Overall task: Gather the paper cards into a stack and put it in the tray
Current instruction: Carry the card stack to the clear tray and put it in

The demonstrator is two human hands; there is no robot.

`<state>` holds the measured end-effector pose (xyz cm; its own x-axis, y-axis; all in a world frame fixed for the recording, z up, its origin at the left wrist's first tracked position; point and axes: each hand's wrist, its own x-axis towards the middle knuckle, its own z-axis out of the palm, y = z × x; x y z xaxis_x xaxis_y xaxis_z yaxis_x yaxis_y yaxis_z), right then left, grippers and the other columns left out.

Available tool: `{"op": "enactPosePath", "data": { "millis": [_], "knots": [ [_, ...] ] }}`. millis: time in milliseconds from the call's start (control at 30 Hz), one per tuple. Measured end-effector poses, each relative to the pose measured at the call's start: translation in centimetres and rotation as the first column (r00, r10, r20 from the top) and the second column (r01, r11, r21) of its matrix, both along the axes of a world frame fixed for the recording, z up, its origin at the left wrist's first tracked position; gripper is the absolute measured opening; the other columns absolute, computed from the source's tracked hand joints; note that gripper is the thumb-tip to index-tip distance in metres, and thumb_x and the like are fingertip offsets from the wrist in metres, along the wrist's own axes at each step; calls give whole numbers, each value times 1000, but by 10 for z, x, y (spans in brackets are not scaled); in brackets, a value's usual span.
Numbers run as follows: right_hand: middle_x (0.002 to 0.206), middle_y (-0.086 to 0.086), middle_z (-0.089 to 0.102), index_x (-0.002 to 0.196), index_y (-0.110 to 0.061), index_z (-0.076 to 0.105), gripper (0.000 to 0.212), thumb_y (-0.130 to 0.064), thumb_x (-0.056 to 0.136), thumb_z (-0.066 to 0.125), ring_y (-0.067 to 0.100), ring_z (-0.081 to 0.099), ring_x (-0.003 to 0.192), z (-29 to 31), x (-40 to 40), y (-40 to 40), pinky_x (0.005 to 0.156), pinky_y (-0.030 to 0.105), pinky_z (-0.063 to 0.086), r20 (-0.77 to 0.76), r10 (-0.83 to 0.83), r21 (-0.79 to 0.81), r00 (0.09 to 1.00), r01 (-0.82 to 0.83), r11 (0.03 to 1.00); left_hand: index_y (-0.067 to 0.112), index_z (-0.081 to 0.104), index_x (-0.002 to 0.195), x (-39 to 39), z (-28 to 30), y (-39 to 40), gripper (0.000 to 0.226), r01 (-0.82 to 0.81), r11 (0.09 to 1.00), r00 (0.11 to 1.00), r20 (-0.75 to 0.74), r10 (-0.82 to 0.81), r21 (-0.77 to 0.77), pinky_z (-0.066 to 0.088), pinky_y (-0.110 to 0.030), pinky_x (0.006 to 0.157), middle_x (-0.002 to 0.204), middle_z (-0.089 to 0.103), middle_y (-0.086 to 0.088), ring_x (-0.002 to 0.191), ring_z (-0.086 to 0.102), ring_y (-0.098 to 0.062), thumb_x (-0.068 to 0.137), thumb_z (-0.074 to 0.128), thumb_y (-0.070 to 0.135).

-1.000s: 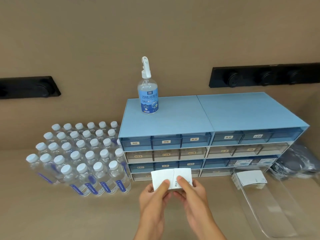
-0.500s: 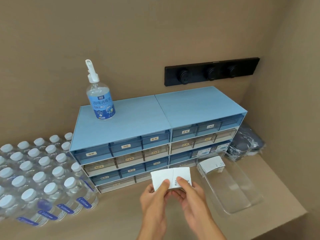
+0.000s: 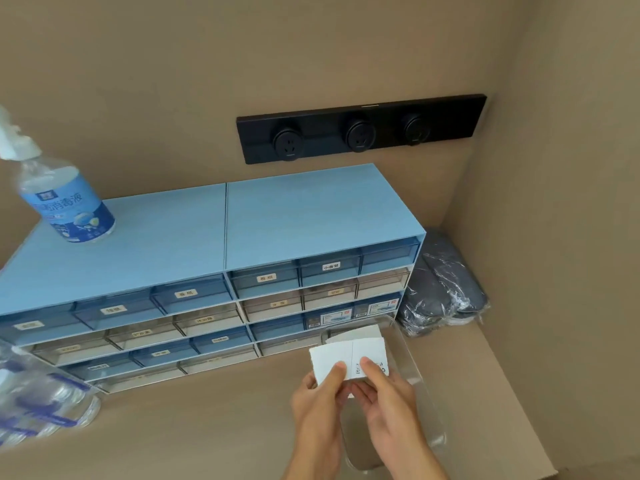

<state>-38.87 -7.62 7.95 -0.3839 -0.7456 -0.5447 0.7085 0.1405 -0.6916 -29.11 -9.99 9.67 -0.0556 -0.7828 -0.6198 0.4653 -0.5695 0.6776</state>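
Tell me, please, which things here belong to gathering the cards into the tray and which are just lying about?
Part of the job:
cards, held in both hands: left hand, right hand
tray, clear, with cards already at its far end

Just lying about:
spray bottle
drawer unit
water bottles
wrapped dark bundle
socket strip

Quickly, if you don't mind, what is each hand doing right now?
Left hand: closed on the cards, thumb on top.
Right hand: closed on the same cards, over the tray.
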Motion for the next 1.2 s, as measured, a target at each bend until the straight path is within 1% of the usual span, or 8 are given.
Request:
{"op": "enactPosePath", "data": {
  "millis": [133,267,467,567,733,833,933,1200],
  "knots": [
    [82,12,78,110,-3,69,26,-2,84,71,22,72,71,-21,-30,4,72,34,54,73,2,87,997,-8,996,-7,68,105,-36,-15,5,25,-60,990,998,21,57,127,58,-36,76,96,77,-27,78,72,-31,83,75,3],
    [91,15,76,111,-2,67,28,-3,84,72,28,67,83,-40,-43,5,77,36,52,133,-2,188,991,-23,982,-17,68,97,-58,-31,7,20,-134,955,991,37,129,264,58,-30,50,91,75,-34,57,72,-29,84,72,-3],
    [91,25,57,104,2,59,24,-7,85,71,33,56,74,-59,-51,-10,68,42,48,222,-16,348,975,-64,935,-13,62,75,-83,-43,-4,16,-231,876,972,65,224,424,53,-28,40,57,63,-22,37,60,-25,85,72,-4],
    [95,25,56,108,2,57,29,-12,86,71,32,54,76,-70,-54,-20,71,42,47,231,-22,404,973,-75,912,-9,60,75,-92,-47,-10,18,-275,843,960,89,264,463,50,-26,39,61,59,-19,39,56,-24,87,71,-2],
    [126,38,60,124,17,57,53,-21,89,69,49,61,113,-82,-56,-28,108,55,44,264,31,437,964,-149,887,-6,58,66,-97,-53,-24,26,-328,817,945,154,289,475,50,-24,36,49,58,-15,28,52,-19,86,72,1],
    [105,32,69,118,13,63,46,-22,89,69,37,73,81,-86,-56,-29,76,44,61,241,63,445,969,-168,880,-8,62,72,-100,-58,-25,21,-329,808,944,168,283,489,55,-33,53,68,66,-23,44,60,-25,87,71,3],
    [84,24,69,111,12,67,41,-24,89,69,22,65,42,-94,-59,-29,39,26,53,191,91,480,977,-174,860,-13,64,82,-102,-62,-23,22,-324,812,946,182,269,486,54,-34,54,72,64,-26,45,58,-26,89,71,6],
    [50,13,70,65,4,71,37,-24,89,71,24,64,41,-97,-60,-35,45,26,50,-73,273,556,959,-188,810,-20,69,89,-101,-61,-28,39,-217,868,926,375,39,446,48,-28,47,82,73,-33,49,59,-28,89,72,20]
  ]
}}
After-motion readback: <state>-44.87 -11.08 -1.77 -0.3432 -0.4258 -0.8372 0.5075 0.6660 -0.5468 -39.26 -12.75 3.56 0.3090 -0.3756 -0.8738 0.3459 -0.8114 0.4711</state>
